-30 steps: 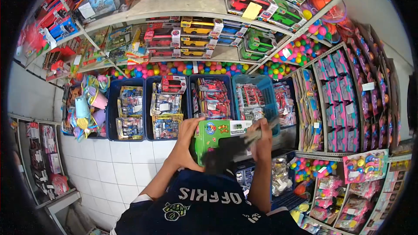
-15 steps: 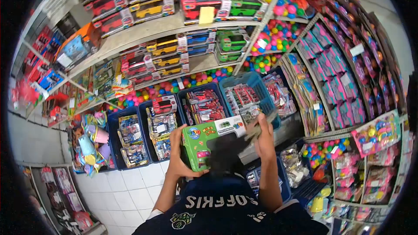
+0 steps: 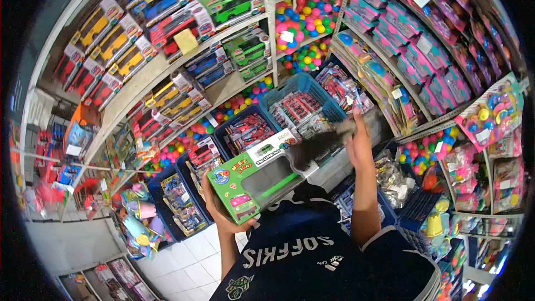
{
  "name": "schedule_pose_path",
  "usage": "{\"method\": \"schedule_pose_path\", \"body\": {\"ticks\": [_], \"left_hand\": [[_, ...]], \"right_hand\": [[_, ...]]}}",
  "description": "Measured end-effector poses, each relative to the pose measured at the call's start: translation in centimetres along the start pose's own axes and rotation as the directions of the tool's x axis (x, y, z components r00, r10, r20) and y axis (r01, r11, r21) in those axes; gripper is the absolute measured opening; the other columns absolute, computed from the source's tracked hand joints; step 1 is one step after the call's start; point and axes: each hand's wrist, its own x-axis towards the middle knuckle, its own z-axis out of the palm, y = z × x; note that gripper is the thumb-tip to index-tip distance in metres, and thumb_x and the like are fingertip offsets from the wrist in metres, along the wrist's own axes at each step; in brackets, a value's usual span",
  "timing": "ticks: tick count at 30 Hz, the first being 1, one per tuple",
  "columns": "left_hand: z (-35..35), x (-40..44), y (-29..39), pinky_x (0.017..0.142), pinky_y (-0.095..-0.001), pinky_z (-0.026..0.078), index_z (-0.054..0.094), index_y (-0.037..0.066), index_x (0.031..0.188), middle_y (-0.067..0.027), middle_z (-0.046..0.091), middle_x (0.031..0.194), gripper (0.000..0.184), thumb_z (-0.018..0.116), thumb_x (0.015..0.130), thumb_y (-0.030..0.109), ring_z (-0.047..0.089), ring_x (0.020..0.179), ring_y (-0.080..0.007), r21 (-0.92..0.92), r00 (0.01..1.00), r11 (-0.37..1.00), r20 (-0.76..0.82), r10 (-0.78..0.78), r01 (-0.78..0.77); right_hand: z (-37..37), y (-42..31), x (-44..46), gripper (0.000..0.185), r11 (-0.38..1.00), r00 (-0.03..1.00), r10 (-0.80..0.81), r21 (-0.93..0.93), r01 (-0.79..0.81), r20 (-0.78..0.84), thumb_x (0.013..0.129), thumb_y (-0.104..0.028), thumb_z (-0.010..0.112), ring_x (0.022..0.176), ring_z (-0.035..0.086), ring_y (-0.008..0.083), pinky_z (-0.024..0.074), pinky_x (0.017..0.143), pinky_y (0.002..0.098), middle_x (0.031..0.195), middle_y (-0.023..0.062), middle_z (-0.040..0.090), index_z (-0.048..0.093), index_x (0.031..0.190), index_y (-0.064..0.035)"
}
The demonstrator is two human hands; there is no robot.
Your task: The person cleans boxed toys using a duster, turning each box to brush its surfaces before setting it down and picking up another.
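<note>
My left hand grips the lower left end of a green and white toy bus box. The box is tilted, with its dark window and printed front facing up toward me. In my right hand is a dark, fluffy duster, smeared by motion. Its dark end lies over or against the box's right end; whether it touches cannot be made out. The fingers are closed around its lighter part.
Beyond the box stand a teal basket and blue bins of packaged toys. Boxed buses line the shelf at upper left, and colorful balls fill racks behind. Pink and teal packages hang at right. White floor tiles show below.
The view has turned, so the shelves appear tilted. The duster has moved off the box's middle toward its right end, uncovering the window. My left hand still holds the box.
</note>
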Motion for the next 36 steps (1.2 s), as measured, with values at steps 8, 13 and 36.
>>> {"method": "schedule_pose_path", "body": {"ticks": [8, 13, 36], "left_hand": [[4.7, 2.4, 1.0, 0.106, -0.0433, 0.039, 0.014, -0.003, 0.15, -0.0213, 0.036, 0.141, 0.133, 0.087, 0.047, 0.04, 0.046, 0.127, -0.0322, -0.032, 1.0, 0.999, 0.0, 0.0, 0.0], [7.4, 3.7, 1.4, 0.105, -0.0425, 0.04, 0.014, -0.005, 0.149, -0.0208, 0.036, 0.141, 0.134, 0.086, 0.046, 0.041, 0.047, 0.125, -0.032, 0.002, 0.999, 1.0, -0.05, 0.002, -0.002], [13.6, 5.3, 1.2, 0.105, -0.0417, 0.04, 0.017, -0.006, 0.149, -0.021, 0.037, 0.142, 0.139, 0.085, 0.049, 0.063, 0.047, 0.126, -0.031, 0.047, 0.964, 0.996, -0.257, -0.065, 0.08]], "right_hand": [[-2.5, -2.2, 4.8, 0.035, 0.995, 0.995, 0.042, 0.089, -0.05, 0.091, 0.089, -0.044, 0.065, 0.057, 0.047, 0.0095, 0.0363, 0.052, 0.0266, 0.074, 0.0001, 0.055, 0.056, 0.094, -0.011], [-2.1, -3.9, 7.5, 0.03, 0.999, 0.999, 0.037, -0.007, -0.036, 0.02, 0.094, -0.038, 0.061, 0.05, 0.042, 0.0065, 0.0295, 0.047, 0.0236, 0.065, -0.0007, 0.055, 0.052, 0.077, -0.0138], [-1.2, -7.0, 14.4, 0.028, 0.983, 0.985, 0.089, 0.149, -0.111, 0.149, 0.092, -0.039, 0.063, 0.062, 0.052, 0.0112, 0.0388, 0.054, 0.0256, 0.068, -0.0024, 0.051, 0.051, 0.083, -0.0153]]}}
